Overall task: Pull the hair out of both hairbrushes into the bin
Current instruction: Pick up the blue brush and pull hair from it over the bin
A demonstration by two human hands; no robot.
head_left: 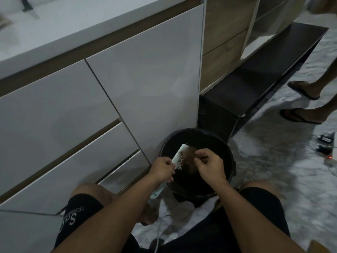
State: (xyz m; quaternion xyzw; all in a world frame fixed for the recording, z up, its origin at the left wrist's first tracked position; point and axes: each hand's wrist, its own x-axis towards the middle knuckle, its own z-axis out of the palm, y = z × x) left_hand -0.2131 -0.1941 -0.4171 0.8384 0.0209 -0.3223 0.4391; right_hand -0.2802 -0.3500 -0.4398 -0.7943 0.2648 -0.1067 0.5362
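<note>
Black plastic forms the round bin (230, 157) standing on the marbled floor (284, 161), pressed up against the white cabinet doors (142, 84) at its 10 o'clock side and a dark plinth (237, 92) at its 1 o'clock. Over the bin's mouth the left hand (162, 168) is closed in a fist around the handle of a pale mint hairbrush (179, 156), whose head points toward 1 o'clock with white bristles facing the bin's middle; the handle end pokes out below the fist toward 6 o'clock. A clump of brown hair (189, 155) sits on the bristles and trails down toward 5 o'clock. The right hand (209, 166), at 3 o'clock of the brush head, has thumb and forefinger pinched together on strands at the edge of that clump, the other fingers curled loosely. Both forearms cover the bin's near rim, and the person's knees in black shorts (80, 214) flank it. A white cable (158, 232) runs down the floor at 6 o'clock. At 3 o'clock, well apart from the bin, stand another person's feet in dark sandals (299, 115), with a power strip (326, 148) just below them. Only one brush shows.
</note>
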